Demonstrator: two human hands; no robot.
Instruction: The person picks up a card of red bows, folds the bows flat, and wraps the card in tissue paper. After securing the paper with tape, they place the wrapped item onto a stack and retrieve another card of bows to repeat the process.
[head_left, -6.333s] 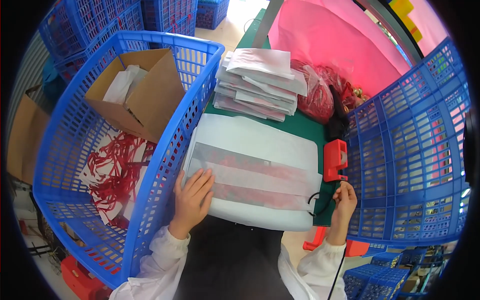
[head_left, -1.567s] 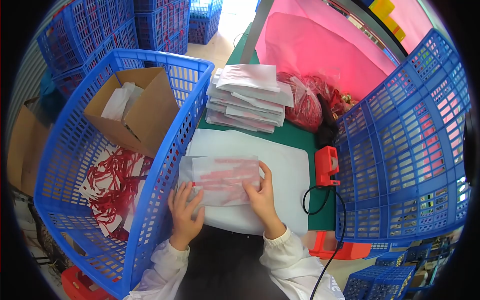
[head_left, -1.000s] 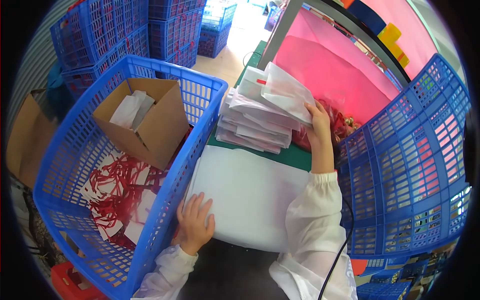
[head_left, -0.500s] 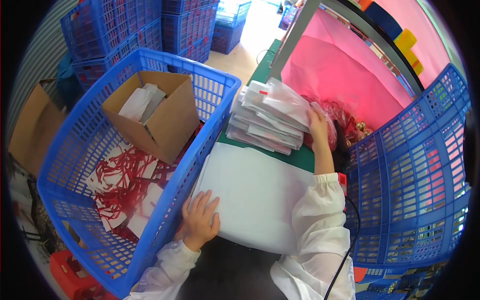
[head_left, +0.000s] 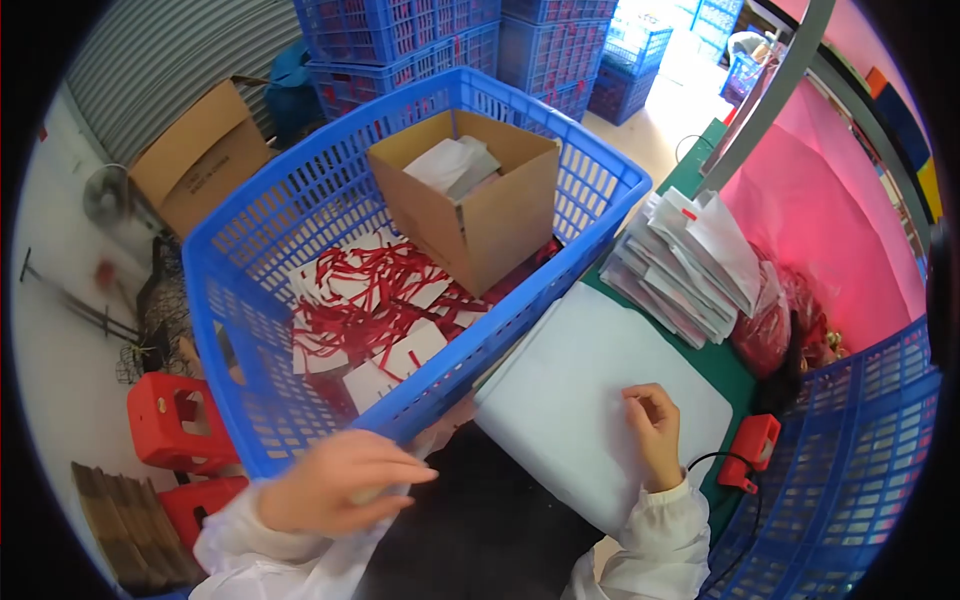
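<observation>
My left hand (head_left: 345,482), blurred, is raised at the near edge of the blue basket (head_left: 520,335); its fingers are slightly apart and nothing shows between them. Over the white padded sheet (head_left: 590,400) is my right hand (head_left: 655,430), with curled fingers and nothing visible in them. Beyond the sheet, a stack of flat plastic-wrapped packets (head_left: 685,265) lies on the green table (head_left: 735,370). Inside the basket are white cards with red ribbons (head_left: 365,300) and an open cardboard box (head_left: 510,215) holding white packets.
Blue crates (head_left: 400,60) are stacked behind the basket. Red stools (head_left: 175,420) stand at the left. A red device with a black cable (head_left: 755,445) sits at the table's right edge, beside a large blue crate (head_left: 870,430). Pink sheeting (head_left: 820,200) hangs behind.
The view has swung left. My right hand has let go of the packet stack and come back over the white sheet. My left hand has lifted off the sheet's edge toward the basket.
</observation>
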